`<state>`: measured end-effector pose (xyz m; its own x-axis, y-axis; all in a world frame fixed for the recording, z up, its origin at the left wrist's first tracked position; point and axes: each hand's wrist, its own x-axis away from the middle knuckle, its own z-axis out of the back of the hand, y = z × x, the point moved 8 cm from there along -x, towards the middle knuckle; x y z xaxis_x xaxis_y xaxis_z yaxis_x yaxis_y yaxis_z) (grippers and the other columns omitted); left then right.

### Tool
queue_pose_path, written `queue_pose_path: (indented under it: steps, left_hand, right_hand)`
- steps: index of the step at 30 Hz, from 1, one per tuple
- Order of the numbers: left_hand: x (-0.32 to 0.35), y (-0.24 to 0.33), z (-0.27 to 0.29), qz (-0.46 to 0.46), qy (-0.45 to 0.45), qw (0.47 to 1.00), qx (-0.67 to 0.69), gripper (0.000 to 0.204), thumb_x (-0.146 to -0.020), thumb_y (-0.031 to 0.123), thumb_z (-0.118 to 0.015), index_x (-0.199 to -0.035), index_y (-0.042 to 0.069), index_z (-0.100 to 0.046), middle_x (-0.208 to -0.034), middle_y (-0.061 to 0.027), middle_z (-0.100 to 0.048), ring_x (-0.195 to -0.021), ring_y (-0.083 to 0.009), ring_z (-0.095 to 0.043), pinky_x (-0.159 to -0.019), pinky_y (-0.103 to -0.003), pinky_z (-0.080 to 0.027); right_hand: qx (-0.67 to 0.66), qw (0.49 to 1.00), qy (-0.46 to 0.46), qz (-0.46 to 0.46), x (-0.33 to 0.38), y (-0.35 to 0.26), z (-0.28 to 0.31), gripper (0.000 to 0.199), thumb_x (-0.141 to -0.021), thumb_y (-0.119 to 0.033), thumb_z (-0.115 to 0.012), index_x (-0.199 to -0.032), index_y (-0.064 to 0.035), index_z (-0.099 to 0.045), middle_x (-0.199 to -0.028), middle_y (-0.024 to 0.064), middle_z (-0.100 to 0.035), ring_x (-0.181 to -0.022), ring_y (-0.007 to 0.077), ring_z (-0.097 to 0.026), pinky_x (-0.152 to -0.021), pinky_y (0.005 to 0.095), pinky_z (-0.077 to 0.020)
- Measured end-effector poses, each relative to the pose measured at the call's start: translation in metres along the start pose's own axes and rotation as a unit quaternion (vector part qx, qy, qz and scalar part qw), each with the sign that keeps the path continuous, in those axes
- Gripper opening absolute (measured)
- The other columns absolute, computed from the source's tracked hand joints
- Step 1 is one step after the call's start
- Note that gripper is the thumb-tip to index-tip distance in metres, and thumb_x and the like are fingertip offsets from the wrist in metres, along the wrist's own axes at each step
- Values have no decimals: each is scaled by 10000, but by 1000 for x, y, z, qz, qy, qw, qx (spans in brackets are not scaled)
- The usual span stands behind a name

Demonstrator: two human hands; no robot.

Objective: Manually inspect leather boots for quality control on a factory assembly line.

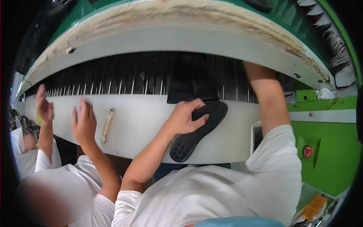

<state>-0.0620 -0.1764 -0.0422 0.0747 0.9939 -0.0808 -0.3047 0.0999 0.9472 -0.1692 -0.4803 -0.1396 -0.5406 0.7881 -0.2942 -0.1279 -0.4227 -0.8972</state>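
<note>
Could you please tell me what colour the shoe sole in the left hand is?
The shoe sole is black; it shows best in the head view.

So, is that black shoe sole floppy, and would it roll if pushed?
Probably not very floppy: the sole looks unbent in the left hand. It likely wouldn't roll, being long and flat. It may be light: one end has a grid of hollows.

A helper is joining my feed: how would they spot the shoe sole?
Below the dark slot runs a long white ledge. Right of its middle, the wearer's left hand grips the black shoe sole. Unlike the black sheet beyond, it has square hollows at its near end.
</note>
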Motion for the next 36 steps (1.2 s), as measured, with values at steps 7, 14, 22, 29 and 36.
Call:
queue_pose_path:
  steps: [7,14,22,29,36]
  left_hand:
    - [2,11,-12,-91,10,995,-48,257,-867,244,-821,-1001,49,-720,-717,-138,-741,-643,-370,-729,-593,-437,-541]
    - [3,15,-10,-84,5,994,-64,276,-870,276,-810,-1012,52,-731,-734,-144,-754,-676,-381,-744,-618,-458,-573]
    - [1,15,-13,-71,-6,994,-77,260,-865,262,-826,-1000,58,-739,-763,-153,-764,-690,-376,-755,-650,-451,-598]
    - [5,13,-10,-68,-3,994,-80,243,-858,252,-848,-987,82,-732,-748,-152,-753,-693,-377,-760,-653,-444,-600]
    - [0,13,-13,-106,8,989,-99,237,-875,204,-852,-992,31,-740,-737,-167,-738,-662,-315,-757,-658,-390,-584]
  right_hand:
    - [86,995,-41,-4,5,17,1,784,-872,-478,-932,-1489,-72,-667,-1475,190,-685,-1346,375,-651,-1179,487,-502]
    - [143,988,-55,13,-17,15,3,781,-870,-471,-933,-1488,-74,-669,-1476,189,-685,-1345,375,-651,-1178,486,-503]
    - [204,976,-62,36,-41,4,9,777,-868,-463,-934,-1488,-77,-670,-1477,188,-685,-1344,375,-651,-1177,485,-504]
    - [286,956,-52,48,-28,-49,53,774,-866,-456,-935,-1488,-80,-671,-1478,186,-685,-1343,375,-651,-1177,484,-505]
    - [388,919,-41,67,-10,-133,106,770,-864,-450,-936,-1488,-83,-672,-1478,185,-686,-1343,375,-652,-1176,483,-507]
